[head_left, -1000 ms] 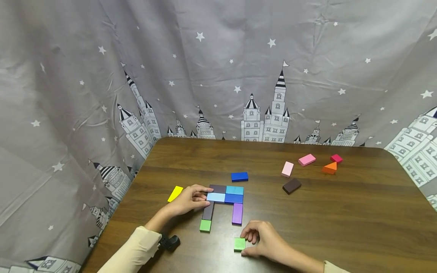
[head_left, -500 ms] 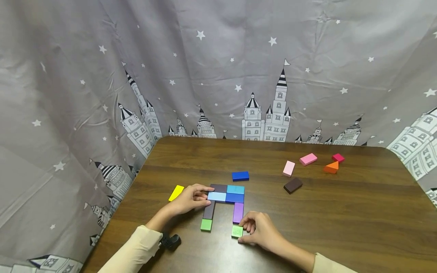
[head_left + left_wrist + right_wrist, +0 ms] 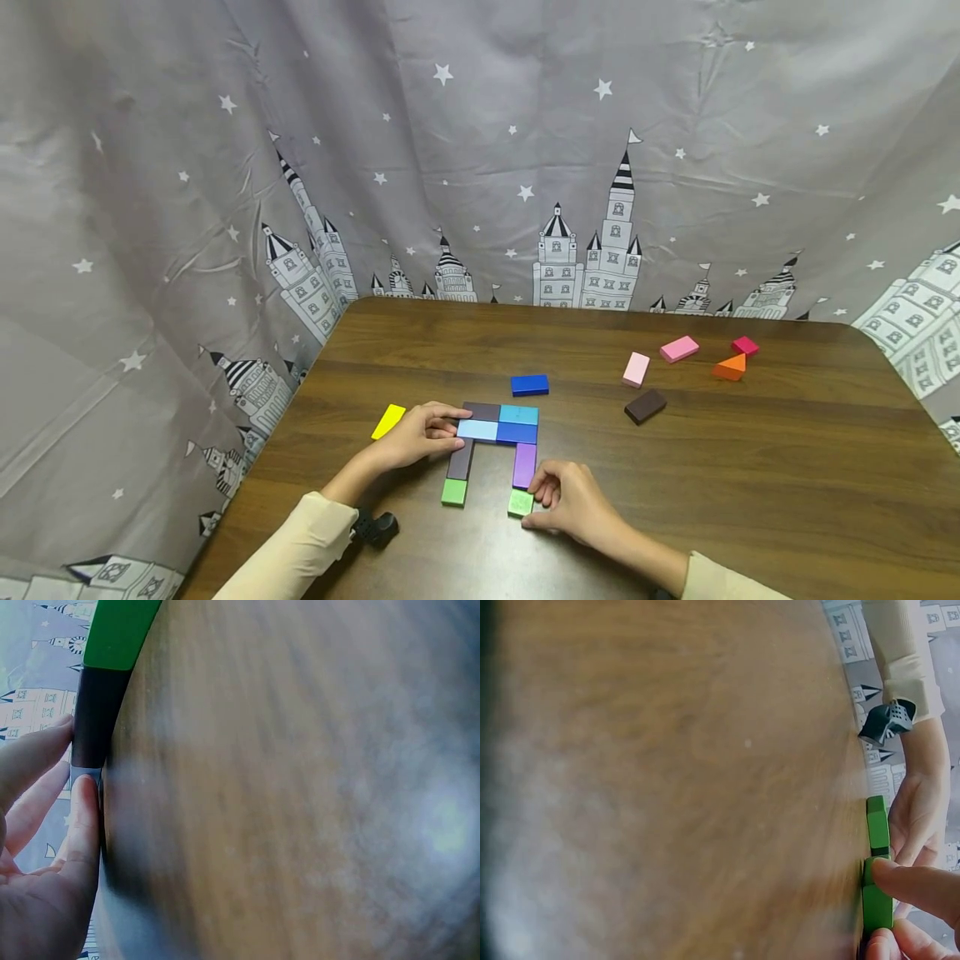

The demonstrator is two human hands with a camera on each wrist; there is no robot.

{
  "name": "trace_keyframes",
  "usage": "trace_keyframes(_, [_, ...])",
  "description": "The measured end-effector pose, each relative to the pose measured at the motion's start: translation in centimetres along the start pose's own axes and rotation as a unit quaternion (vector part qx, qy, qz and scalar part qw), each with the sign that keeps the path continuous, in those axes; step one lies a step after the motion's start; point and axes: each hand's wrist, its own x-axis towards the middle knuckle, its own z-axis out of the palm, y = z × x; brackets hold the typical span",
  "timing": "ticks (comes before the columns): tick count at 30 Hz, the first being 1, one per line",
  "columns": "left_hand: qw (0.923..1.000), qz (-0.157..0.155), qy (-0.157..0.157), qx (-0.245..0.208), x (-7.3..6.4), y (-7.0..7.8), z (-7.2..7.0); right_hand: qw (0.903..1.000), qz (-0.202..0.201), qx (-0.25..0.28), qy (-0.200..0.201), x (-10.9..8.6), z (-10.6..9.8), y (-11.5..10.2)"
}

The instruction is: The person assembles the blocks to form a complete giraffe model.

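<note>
My right hand (image 3: 573, 502) pinches a small green square block (image 3: 520, 502) between thumb and fingers, at the near end of a purple block (image 3: 525, 465). In the right wrist view, that green block (image 3: 877, 906) shows between the fingertips. My left hand (image 3: 416, 437) rests at the left edge of the flat arrangement, its fingers touching a dark brown block (image 3: 482, 412) and a light blue block (image 3: 477, 430). Beside these lie a turquoise block (image 3: 519, 414) and a blue block (image 3: 517, 432). Below, another dark brown block (image 3: 460, 460) meets a second green block (image 3: 453, 492).
A yellow block (image 3: 387, 422) lies left of the arrangement and a loose blue block (image 3: 529, 385) behind it. Toward the back right are a brown block (image 3: 645, 406), two pink blocks (image 3: 636, 369), an orange triangular block (image 3: 731, 367) and a red block (image 3: 745, 345) on the wooden table (image 3: 750, 467).
My right hand has slid the green block away from me, up to the near end of the purple block. My left hand has stayed at the arrangement's left edge.
</note>
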Motion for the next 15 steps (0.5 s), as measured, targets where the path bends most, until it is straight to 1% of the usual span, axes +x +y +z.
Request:
trace_keyframes(7, [1.0,0.0,-0.003,-0.002,-0.06,-0.01,0.0,0.9999,0.011,0.013,0.0,0.09,-0.04,-0.03])
trace_keyframes(15, [1.0,0.0,-0.001,-0.003,0.0,-0.17,0.04,0.9998,0.015,0.009,0.005,0.24,-0.01,0.35])
